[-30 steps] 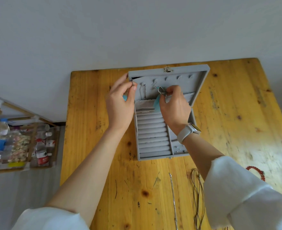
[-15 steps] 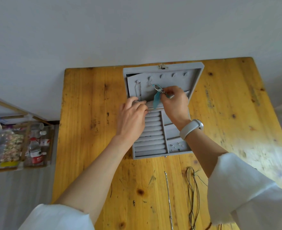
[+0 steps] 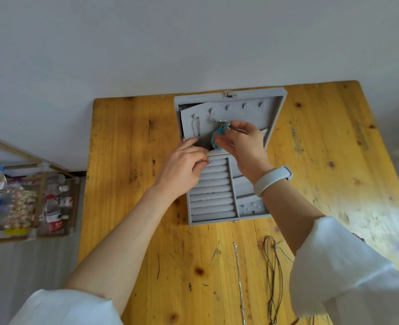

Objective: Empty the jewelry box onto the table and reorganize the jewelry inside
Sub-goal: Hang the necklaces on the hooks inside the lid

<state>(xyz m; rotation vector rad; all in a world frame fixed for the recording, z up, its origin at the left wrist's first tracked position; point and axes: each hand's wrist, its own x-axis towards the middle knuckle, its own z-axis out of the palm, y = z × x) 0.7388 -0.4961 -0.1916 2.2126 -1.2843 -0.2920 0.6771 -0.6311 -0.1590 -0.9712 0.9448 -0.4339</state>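
Since a second ago the left hand (image 3: 182, 167) has dropped from the lid's hooks to the ring rolls, fingers curled round a small ring. Right hand (image 3: 243, 141) pinches a teal pendant chain (image 3: 218, 134) against the lid. Open grey jewelry box (image 3: 276, 95) sits at the tabletop's (image 3: 123, 160) far edge; necklaces (image 3: 272, 277) lie near the front edge.

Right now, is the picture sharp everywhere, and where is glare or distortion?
Head view: the box and both hands, left and right, are fairly sharp; strong glare washes out the table near its right edge; the wide lens bends the table edges; the bottles at far left look soft.
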